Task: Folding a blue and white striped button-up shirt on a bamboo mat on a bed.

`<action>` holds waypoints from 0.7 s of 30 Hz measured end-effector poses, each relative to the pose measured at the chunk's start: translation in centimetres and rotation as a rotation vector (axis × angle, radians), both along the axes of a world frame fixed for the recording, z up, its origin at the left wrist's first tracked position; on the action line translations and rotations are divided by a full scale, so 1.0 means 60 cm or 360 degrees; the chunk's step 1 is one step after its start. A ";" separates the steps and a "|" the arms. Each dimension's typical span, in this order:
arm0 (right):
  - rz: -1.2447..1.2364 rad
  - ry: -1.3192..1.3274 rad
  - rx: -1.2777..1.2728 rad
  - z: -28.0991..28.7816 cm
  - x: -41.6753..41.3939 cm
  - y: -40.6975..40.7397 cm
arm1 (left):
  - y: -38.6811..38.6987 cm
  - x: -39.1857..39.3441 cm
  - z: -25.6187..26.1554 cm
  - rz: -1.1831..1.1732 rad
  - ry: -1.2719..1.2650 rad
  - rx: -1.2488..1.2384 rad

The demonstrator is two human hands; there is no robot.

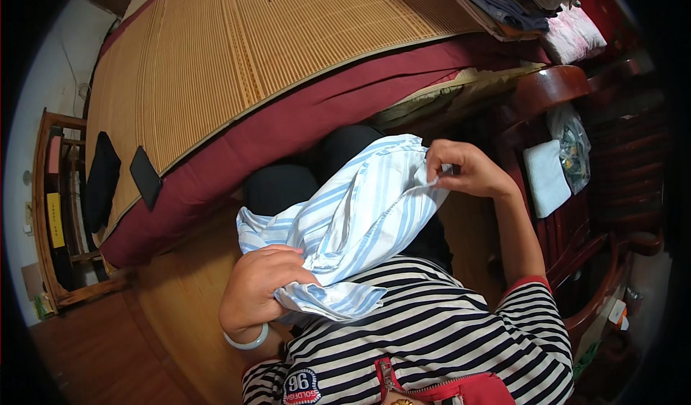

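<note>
A white cloth garment with light blue stripes (345,210) lies bunched across my lap, with seams and hemmed edges showing. My left hand (264,283), with a pale bangle at the wrist, grips its lower left part, the fingers curled over the folds. At the upper right end, my right hand (464,167) pinches an edge of the fabric between thumb and fingers. The cloth stretches slantwise between both hands. What kind of garment it is cannot be told from the folds.
Ahead stands a bed with a bamboo mat (302,38) over a dark red sheet (259,140). A black phone-like slab (146,178) lies near its left edge. Folded clothes (502,5) are stacked at the upper right. A wooden chair (561,237) bears a folded white cloth (546,178) and a plastic bag (572,151).
</note>
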State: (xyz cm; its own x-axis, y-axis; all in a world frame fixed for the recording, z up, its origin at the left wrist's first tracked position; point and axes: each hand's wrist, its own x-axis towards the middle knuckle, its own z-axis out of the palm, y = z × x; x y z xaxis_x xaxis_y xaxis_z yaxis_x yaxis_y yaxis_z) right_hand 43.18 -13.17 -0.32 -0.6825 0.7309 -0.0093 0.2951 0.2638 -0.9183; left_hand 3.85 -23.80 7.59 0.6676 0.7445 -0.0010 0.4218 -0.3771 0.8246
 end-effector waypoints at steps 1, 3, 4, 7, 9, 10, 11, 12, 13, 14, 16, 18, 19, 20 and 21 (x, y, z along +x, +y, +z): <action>-0.0048 -0.0016 0.0133 0.001 -0.011 0.008 | -0.001 0.000 0.000 -0.0002 0.0008 0.0012; -0.0072 -0.0050 0.0099 -0.001 -0.046 0.023 | -0.003 -0.001 0.000 0.0003 0.0023 0.0024; -0.0064 0.0064 0.0125 -0.003 -0.066 0.028 | -0.004 0.000 0.001 0.0006 0.0031 0.0023; 0.0022 0.0112 0.0431 -0.022 -0.116 0.048 | -0.006 0.002 0.006 0.0009 0.0050 0.0017; 0.0105 0.0050 0.0711 -0.027 -0.135 0.055 | -0.010 0.000 0.007 0.0016 0.0061 0.0011; 0.0218 -0.0001 0.0741 -0.028 -0.141 0.058 | -0.013 -0.002 0.006 0.0028 0.0060 0.0005; 0.0330 -0.0054 0.0770 -0.029 -0.146 0.059 | -0.014 -0.003 0.005 0.0040 0.0056 -0.0002; 0.0304 -0.0044 0.0799 -0.032 -0.147 0.057 | -0.017 -0.003 0.003 0.0049 0.0056 -0.0002; 0.0312 -0.0044 0.0798 -0.033 -0.146 0.054 | -0.018 -0.003 0.001 0.0064 0.0032 0.0006; 0.0231 -0.0020 0.0871 -0.034 -0.143 0.051 | -0.019 -0.004 -0.001 0.0077 0.0007 0.0014; 0.0147 -0.0015 0.0943 -0.033 -0.129 0.040 | -0.015 -0.003 -0.004 0.0063 -0.0009 0.0017; -0.0102 0.0020 0.0929 -0.029 -0.117 0.024 | -0.013 -0.001 -0.002 0.0061 -0.0015 0.0019; -0.0096 0.0011 0.0928 -0.022 -0.108 0.015 | -0.012 0.000 -0.001 0.0070 -0.0032 0.0020; -0.0143 -0.0077 0.0910 -0.010 -0.095 0.006 | -0.011 0.001 0.000 0.0077 -0.0049 0.0022; -0.0198 -0.0167 0.0892 -0.001 -0.079 -0.004 | -0.009 0.003 -0.002 0.0072 -0.0059 0.0019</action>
State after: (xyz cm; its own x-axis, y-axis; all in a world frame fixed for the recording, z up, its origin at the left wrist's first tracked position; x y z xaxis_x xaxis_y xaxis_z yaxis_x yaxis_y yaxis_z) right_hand 38.42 -13.38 -0.38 -0.6074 0.7184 0.3391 0.4368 0.6585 -0.6128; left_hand 4.03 -24.35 7.49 0.6328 0.7737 0.0322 0.4079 -0.3684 0.8354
